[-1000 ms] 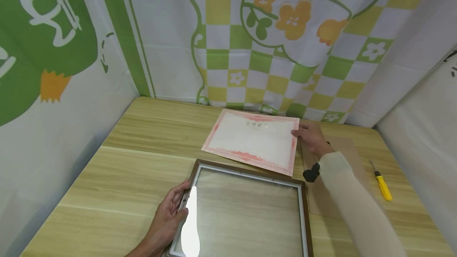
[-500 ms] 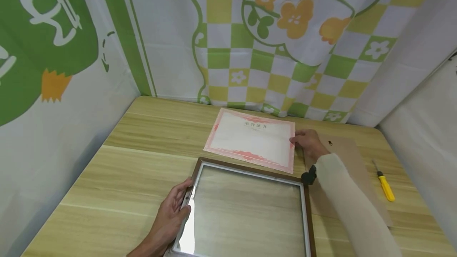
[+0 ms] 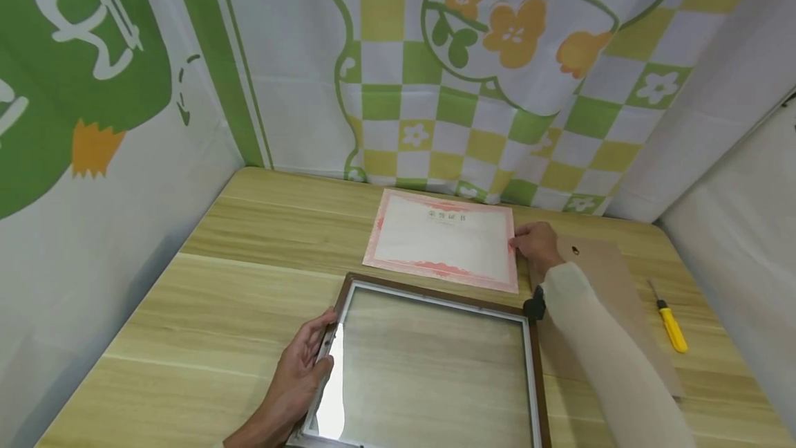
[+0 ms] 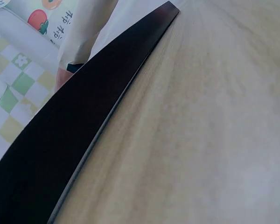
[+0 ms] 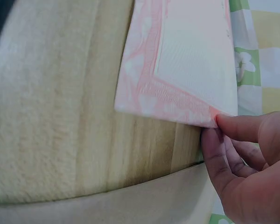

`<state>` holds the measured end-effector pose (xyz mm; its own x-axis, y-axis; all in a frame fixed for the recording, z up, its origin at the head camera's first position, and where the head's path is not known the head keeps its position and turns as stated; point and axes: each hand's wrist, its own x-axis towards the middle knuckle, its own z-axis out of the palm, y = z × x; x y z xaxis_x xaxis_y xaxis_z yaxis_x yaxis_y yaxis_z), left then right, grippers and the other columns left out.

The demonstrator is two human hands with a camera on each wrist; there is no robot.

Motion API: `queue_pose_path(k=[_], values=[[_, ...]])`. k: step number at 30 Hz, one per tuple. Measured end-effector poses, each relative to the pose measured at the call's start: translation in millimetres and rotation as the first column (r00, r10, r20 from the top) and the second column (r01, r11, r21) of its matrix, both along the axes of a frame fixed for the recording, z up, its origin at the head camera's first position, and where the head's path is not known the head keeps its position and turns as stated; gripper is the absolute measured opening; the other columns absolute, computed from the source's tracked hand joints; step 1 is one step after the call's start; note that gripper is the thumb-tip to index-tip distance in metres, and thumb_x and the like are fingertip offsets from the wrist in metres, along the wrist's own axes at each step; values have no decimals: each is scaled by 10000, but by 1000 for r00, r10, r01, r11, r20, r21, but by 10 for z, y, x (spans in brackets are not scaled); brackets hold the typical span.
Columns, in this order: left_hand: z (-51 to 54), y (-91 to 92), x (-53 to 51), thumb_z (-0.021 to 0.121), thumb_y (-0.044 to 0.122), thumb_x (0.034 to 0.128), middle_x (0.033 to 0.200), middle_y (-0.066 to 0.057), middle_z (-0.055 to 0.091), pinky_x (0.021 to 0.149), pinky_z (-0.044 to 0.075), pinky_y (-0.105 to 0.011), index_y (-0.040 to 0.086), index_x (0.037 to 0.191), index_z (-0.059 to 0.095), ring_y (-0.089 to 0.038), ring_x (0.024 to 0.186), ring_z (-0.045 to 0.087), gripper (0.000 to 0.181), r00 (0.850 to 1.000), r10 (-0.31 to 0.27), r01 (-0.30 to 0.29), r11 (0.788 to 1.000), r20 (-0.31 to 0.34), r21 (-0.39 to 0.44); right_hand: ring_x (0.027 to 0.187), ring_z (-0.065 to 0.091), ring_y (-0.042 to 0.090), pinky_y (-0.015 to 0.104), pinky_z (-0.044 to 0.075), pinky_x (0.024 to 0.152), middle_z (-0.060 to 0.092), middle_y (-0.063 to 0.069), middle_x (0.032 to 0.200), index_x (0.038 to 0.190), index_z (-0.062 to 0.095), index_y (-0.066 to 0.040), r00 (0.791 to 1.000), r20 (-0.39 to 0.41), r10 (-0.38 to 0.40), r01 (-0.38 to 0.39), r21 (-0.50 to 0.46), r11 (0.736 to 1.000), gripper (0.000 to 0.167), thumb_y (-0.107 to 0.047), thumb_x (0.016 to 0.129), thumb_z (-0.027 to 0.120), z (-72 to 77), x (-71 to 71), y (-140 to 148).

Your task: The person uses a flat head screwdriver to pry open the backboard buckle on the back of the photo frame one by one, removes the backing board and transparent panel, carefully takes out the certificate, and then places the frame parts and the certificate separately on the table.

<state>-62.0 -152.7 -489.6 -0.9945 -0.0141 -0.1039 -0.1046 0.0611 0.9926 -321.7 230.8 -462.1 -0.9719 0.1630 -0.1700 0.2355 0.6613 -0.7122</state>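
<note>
Between thumb and fingers, my right hand point(image 3: 537, 246) pinches the right edge of a certificate point(image 3: 444, 240), a pale sheet with a pink border and printed characters near its top. The right wrist view shows the thumb on top of the certificate point(image 5: 191, 60) and the fingers under its edge. My left hand point(image 3: 298, 375) grips the left side of a brown picture frame point(image 3: 435, 298), which has a grey inner lip and a clear pane point(image 3: 429, 372). In the left wrist view only the dark side of the picture frame point(image 4: 84, 112) shows; the hand is hidden there.
A brown backing board point(image 3: 597, 296) with a small hanger lies to the right, partly under the right sleeve. Beyond it is a screwdriver point(image 3: 671, 323) with a yellow handle. A patterned curtain point(image 3: 435, 109) borders the wooden table point(image 3: 205, 310) at the back.
In the head view the certificate has turned slightly, and its lower edge has shifted away from the picture frame. My right hand keeps its pinch. My left hand stays on the picture frame.
</note>
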Motion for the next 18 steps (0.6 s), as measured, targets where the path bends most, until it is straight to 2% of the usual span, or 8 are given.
queue_pose_path(k=[5,10,14,18], values=[[-19,18,-14,432,-192,863,1616,-165,256,1207,176,-418,42,1446,380,-342,1510,183,630,999,3,-3,1000,-38,0,677,697,143,174,513,579,741,222,953,1102,672,110,999,-36,21,-21,1,1000,284,-40,863,698,16,30,26],[-24,36,-12,432,-196,861,1614,-169,261,1212,158,-405,35,1441,387,-330,1514,176,626,998,11,-11,1000,-55,7,865,712,253,211,524,649,722,236,1063,1143,676,77,994,-59,92,-89,51,995,303,-123,922,618,101,151,106],[-30,38,-14,431,-196,861,1618,-157,256,1208,174,-276,40,1444,386,-308,1515,176,630,998,18,-18,1000,-56,17,846,663,210,247,547,669,720,204,1019,1139,694,47,985,-30,168,-164,93,982,317,-181,969,553,220,351,181],[-34,55,-29,427,-196,856,1622,-151,249,1181,185,-170,46,1441,390,-300,1517,173,634,998,23,-22,1000,-58,23,782,655,184,274,579,660,693,232,972,1182,644,91,965,4,262,-262,30,965,350,-185,997,532,315,668,228]])
